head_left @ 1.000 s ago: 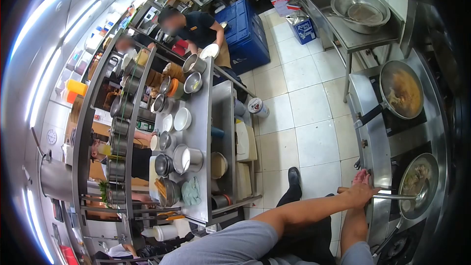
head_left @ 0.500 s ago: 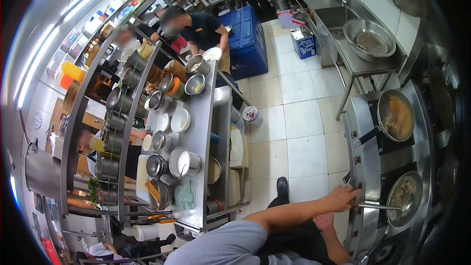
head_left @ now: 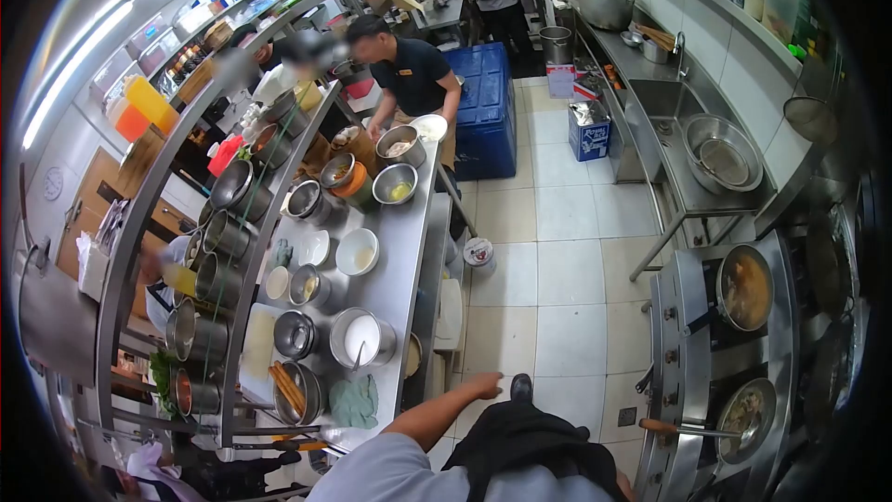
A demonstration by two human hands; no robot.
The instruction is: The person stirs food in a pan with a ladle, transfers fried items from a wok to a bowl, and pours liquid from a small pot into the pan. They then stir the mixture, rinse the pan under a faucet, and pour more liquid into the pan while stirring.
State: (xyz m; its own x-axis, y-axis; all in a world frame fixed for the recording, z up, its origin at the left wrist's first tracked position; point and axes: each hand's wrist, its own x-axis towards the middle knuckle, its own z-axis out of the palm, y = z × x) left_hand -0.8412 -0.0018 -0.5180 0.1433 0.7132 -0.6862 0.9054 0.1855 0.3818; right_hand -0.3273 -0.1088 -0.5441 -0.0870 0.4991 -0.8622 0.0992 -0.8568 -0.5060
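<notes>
My left hand [head_left: 485, 385] hangs over the floor in front of my body, fingers loosely curled, with nothing visible in it. Only a sliver of my right hand [head_left: 624, 483] shows beside my dark apron [head_left: 520, 446]; its fingers are hidden. To the right, a wooden-handled metal cooking utensil [head_left: 688, 429] rests with its head in a pan of food [head_left: 746, 420], its handle jutting past the stove's front edge. Farther back on the stove [head_left: 683, 335] sits a second pan [head_left: 743, 288] of brownish-orange liquid. Neither hand touches these.
At left, a steel worktable [head_left: 395, 288] carries bowls, a pot of white liquid [head_left: 360, 336] and a green cloth [head_left: 354, 402]. A person [head_left: 413, 84] stands at its far end by a blue bin [head_left: 483, 112]. A white tub [head_left: 478, 256] stands on the tiled floor. A sink [head_left: 660, 100] lies back right.
My left hand has moved left, away from the stove and the utensil's handle. My right hand has dropped mostly out of sight. The view has turned and shows more of the room's far end.
</notes>
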